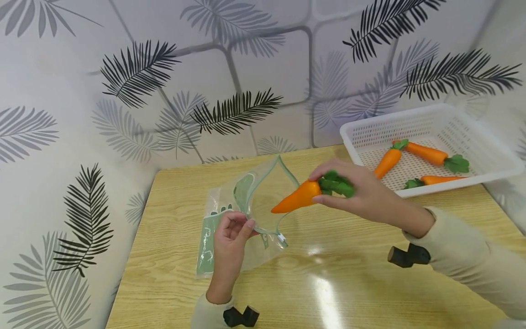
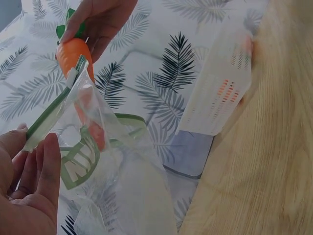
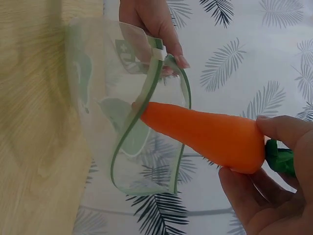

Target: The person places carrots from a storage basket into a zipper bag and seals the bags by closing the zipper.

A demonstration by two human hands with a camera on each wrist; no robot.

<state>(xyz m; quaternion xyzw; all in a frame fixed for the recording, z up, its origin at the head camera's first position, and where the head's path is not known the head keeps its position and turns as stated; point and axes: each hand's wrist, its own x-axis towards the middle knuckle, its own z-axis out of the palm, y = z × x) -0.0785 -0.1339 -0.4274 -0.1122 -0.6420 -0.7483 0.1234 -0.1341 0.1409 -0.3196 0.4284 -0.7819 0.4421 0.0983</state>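
My right hand (image 1: 349, 185) grips an orange toy carrot (image 1: 299, 197) at its thick end, just by the green leafy top (image 1: 336, 183). The carrot's tip points left, inside the mouth of a clear zip bag (image 3: 105, 93) with green edging and green print. Thumb and fingers of my left hand (image 1: 232, 237) pinch the bag's zip edge, near the white slider (image 1: 281, 237). The bag's mouth stands spread apart around the carrot's tip. In the left wrist view the carrot's lower part (image 2: 93, 122) shows through the clear plastic.
A white perforated basket (image 1: 507, 160) stands at the back right, with several toy carrots in it, one of them lying near the back (image 1: 425, 153). The wooden table (image 1: 164, 256) meets a leaf-patterned wall covering (image 1: 267, 59) behind.
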